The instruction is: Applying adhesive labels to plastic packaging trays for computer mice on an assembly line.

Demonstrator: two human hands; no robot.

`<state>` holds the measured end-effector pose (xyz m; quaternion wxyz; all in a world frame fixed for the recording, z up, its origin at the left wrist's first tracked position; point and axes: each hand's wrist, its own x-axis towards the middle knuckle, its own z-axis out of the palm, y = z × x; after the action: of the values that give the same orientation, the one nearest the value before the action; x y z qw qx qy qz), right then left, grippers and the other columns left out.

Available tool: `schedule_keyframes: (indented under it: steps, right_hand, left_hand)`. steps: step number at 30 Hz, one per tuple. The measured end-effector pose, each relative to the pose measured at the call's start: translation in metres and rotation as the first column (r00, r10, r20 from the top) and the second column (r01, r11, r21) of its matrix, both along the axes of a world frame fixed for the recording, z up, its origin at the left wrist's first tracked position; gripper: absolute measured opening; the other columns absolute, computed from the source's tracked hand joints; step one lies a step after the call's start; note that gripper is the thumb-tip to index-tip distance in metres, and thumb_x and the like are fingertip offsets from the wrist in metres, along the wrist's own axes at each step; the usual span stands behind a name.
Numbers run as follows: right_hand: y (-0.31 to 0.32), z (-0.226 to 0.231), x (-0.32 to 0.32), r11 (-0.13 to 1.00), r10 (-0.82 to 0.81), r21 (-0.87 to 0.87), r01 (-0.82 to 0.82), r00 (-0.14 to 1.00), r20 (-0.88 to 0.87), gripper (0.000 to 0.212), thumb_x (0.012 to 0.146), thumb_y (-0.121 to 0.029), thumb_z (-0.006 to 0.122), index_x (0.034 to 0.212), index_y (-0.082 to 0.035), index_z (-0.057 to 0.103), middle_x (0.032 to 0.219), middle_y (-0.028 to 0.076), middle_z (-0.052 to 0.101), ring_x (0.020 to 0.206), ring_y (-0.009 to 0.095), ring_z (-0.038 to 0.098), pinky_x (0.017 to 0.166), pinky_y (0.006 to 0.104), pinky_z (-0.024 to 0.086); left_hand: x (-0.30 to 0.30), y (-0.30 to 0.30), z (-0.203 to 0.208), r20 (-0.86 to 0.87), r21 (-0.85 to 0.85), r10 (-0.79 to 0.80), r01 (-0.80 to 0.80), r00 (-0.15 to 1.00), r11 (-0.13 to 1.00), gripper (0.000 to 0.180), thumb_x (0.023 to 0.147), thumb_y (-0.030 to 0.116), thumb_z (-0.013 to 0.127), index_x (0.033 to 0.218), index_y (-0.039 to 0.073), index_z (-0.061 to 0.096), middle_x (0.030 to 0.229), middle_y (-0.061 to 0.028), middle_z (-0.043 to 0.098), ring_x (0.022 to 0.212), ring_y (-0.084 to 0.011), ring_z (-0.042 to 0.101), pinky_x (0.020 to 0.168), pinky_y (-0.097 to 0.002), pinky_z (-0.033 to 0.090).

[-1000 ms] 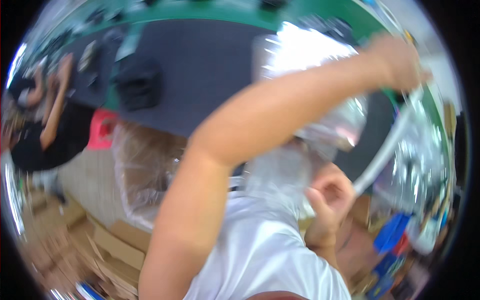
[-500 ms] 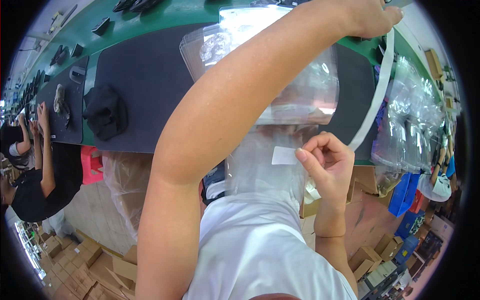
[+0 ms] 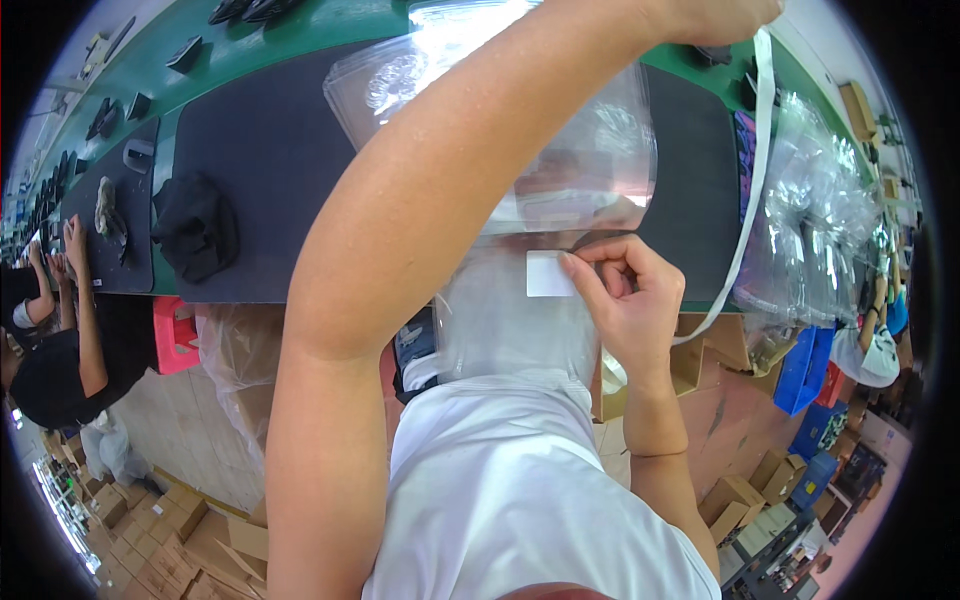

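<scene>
My left arm (image 3: 400, 210) stretches across the view to the far right. At its end my left hand (image 3: 720, 18), partly cut off by the top edge, is closed on the upper end of a long white strip (image 3: 757, 180). The strip hangs in a curve and its lower end passes behind my right hand (image 3: 635, 295). Between right thumb and forefinger I pinch the edge of a small blank white label (image 3: 548, 275). Beneath the label lies a clear plastic bag (image 3: 510, 325), extending over my lap. Beyond it is a stack of clear plastic bags (image 3: 585, 185), partly hidden by my left arm.
A dark mat (image 3: 265, 130) covers the green table (image 3: 160, 95). On its left lies a black cloth item (image 3: 197, 228). Bundles of clear bags (image 3: 805, 220) sit at the right. Below are a blue bin (image 3: 803, 372) and a pink stool (image 3: 174, 335). A co-worker (image 3: 95, 345) sits at left.
The label has turned more squarely to view, still in my right fingers. My left hand has slid up toward the top edge with the strip; the whole view has shifted slightly.
</scene>
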<state>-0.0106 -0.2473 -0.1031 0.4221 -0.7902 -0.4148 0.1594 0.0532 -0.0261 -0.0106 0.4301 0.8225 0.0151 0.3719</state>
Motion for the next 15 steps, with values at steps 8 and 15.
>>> schedule_keyframes:
  steps: [8, 15]
  right_hand:
    - [-0.031, -0.016, -0.005, 0.968, 0.153, 0.083, -0.236, 0.822, 0.549, 0.028, 0.077, 0.001, 0.071, 0.105, 0.000, 0.069, 0.099, 0.014, 0.062, 0.091, 0.028, 0.061, 0.076, 0.0350, 0.048]
    - [-0.056, 0.003, -0.006, 0.696, 0.707, -0.579, -0.424, 0.546, 0.450, 0.121, 0.065, -0.061, 0.075, 0.154, 0.000, 0.020, 0.160, 0.024, 0.018, 0.148, 0.046, 0.012, 0.116, 0.0605, 0.009]
  left_hand:
    - [0.020, -0.017, -0.018, -0.182, 0.047, 0.233, -0.228, 0.955, 0.972, 0.048, 0.086, 0.047, 0.058, 0.100, 0.004, 0.073, 0.102, -0.0231, 0.069, 0.101, -0.0388, 0.065, 0.091, -0.0455, 0.052]
    - [0.061, -0.023, -0.028, -0.208, -0.029, 0.161, -0.171, 0.965, 0.985, 0.043, 0.081, 0.039, 0.061, 0.096, 0.000, 0.073, 0.099, -0.0217, 0.069, 0.101, -0.0380, 0.064, 0.090, -0.0449, 0.050]
